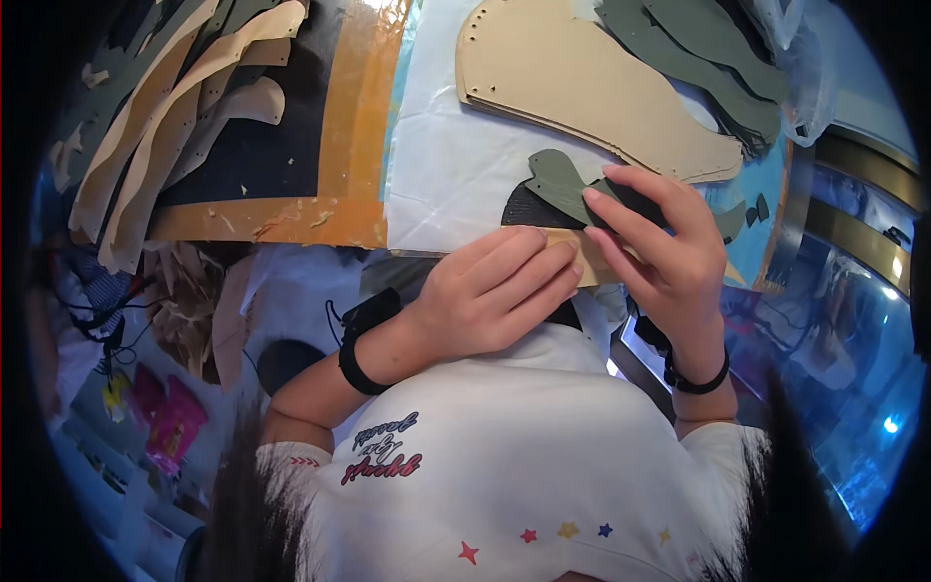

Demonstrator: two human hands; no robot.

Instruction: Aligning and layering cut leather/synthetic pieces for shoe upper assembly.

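Dark hair (240,504): beside white shirt (504,388).
Left hand (499,291): fingers pressed together on tan strip (594,262) (grip beneath hidden).
Right hand (674,238): fingers spread, tips at green piece (555,182), pinch unclear.
Green piece: over black piece (529,210).

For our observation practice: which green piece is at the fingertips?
The small round-ended green piece, at the right hand's fingertips; other green pieces lie farther off.

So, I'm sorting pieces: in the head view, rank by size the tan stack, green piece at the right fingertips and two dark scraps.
1. Tan stack
2. Green piece, partly hidden by the right hand
3. Dark scraps, roughly alike
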